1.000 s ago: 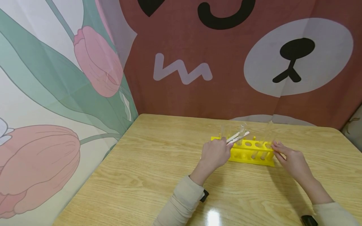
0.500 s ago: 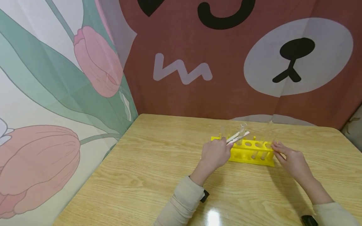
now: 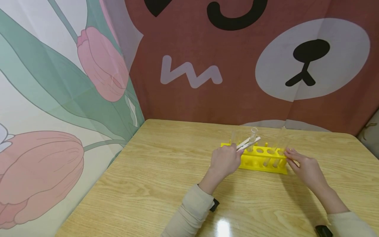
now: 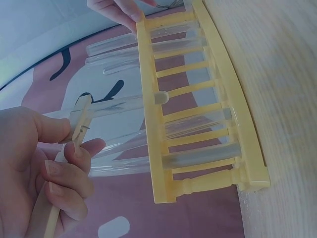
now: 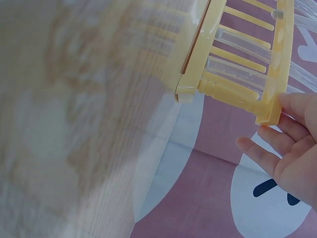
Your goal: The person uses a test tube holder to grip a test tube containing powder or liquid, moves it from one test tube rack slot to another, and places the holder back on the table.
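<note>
Standing tubes: four clear test tubes (image 4: 203,154) in the yellow rack (image 3: 260,167), two toward each end.
Raised tube: one more clear test tube (image 4: 124,105), between those pairs, passing through the rack's top plate; its rounded bottom shows just under that plate, well above the base.
Wooden clamp (image 3: 248,144): one, above the rack, its jaws together round the raised tube.
Left hand (image 3: 225,161): fingers curled round the clamp, in front of the rack, covering part of its left end in the head view.
Right hand (image 3: 308,168): thumb and fingers pinch the right end of the rack's top plate.
Table (image 3: 142,171): one, wood-grained, under the rack.
Backdrops: two; brown cloth (image 3: 192,105) behind the rack, tulip cloth (image 3: 100,65) off to its left.
Sleeves (image 3: 195,204): two, pale, nearer the camera than the rack.
Rack's look: glossy, round holes in the top plate, upright on its base.
Glass: transparent, a round rim topping the raised tube.
</note>
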`<action>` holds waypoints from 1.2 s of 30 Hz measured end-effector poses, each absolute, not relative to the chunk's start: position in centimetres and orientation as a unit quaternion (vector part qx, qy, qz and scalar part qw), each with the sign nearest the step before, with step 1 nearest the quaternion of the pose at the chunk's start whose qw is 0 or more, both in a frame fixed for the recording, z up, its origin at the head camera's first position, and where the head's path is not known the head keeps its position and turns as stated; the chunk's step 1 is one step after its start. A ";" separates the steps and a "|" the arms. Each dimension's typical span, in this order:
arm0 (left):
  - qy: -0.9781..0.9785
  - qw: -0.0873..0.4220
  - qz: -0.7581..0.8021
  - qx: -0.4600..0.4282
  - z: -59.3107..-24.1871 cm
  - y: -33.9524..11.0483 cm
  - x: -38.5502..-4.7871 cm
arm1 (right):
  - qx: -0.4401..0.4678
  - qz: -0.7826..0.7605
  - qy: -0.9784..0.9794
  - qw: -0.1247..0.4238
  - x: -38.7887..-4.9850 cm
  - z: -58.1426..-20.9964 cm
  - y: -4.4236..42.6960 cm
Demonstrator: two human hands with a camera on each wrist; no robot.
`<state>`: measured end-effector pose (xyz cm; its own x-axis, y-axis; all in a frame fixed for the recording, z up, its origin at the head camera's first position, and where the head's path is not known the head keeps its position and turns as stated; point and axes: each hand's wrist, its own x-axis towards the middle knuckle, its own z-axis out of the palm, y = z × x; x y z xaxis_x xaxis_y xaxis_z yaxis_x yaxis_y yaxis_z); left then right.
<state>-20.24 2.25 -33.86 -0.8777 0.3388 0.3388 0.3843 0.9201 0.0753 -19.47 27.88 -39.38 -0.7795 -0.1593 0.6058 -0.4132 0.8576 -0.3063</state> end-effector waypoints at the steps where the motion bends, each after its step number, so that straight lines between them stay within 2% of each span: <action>1: -0.967 0.160 -0.070 -0.187 -33.9 2.3 -20.2 | 0.156 0.216 -0.919 0.292 -19.5 -39.4 27.9; 11: -0.969 0.147 -0.071 -0.185 -34.0 2.4 -20.4 | 0.168 0.201 -0.920 0.292 -19.2 -38.8 27.7; 14: -0.969 0.149 -0.071 -0.185 -34.0 2.4 -20.4 | 0.169 0.210 -0.915 0.300 -20.0 -40.1 28.5; 21: -0.970 0.149 -0.062 -0.184 -34.1 2.6 -20.2 | 0.157 0.172 -0.919 0.318 -23.6 -45.6 32.4; 25: -0.969 0.154 -0.055 -0.184 -34.2 2.7 -20.2 | 0.155 0.173 -0.921 0.312 -24.4 -46.7 33.2; 32: -0.969 0.157 -0.061 -0.181 -34.3 2.6 -20.3 | 0.158 0.190 -0.921 0.302 -23.0 -44.4 31.7; 36: -0.970 0.154 -0.061 -0.181 -34.3 2.5 -20.3 | 0.158 0.179 -0.920 0.312 -23.5 -45.2 32.1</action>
